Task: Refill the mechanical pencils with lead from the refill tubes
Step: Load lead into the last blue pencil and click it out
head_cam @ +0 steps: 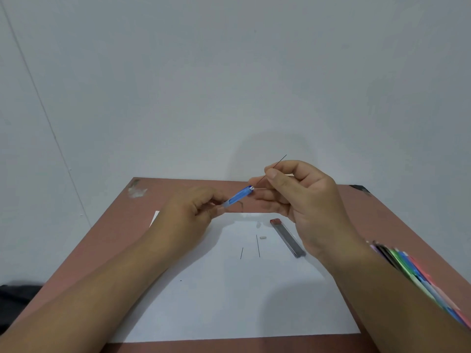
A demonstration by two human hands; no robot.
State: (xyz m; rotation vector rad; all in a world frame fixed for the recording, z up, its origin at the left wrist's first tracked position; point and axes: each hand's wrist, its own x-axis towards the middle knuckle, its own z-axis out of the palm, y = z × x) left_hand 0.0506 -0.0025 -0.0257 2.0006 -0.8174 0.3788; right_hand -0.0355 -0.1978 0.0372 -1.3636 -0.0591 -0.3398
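Observation:
My left hand [190,215] grips a blue mechanical pencil [238,197] above the table, its open white end pointing up and right. My right hand [300,197] pinches a thin black lead [279,161] between thumb and forefinger; the lead's lower tip sits right at the pencil's open end. On the white paper [229,301] lie a grey refill tube with a red end [288,236], two loose leads [258,245] [241,253] and a small white eraser cap [262,236].
The paper lies on a reddish-brown table [122,240] set against a pale wall. Several coloured pencils [418,278] lie in a row at the right edge, partly behind my right forearm. A dark cloth [17,296] shows at lower left.

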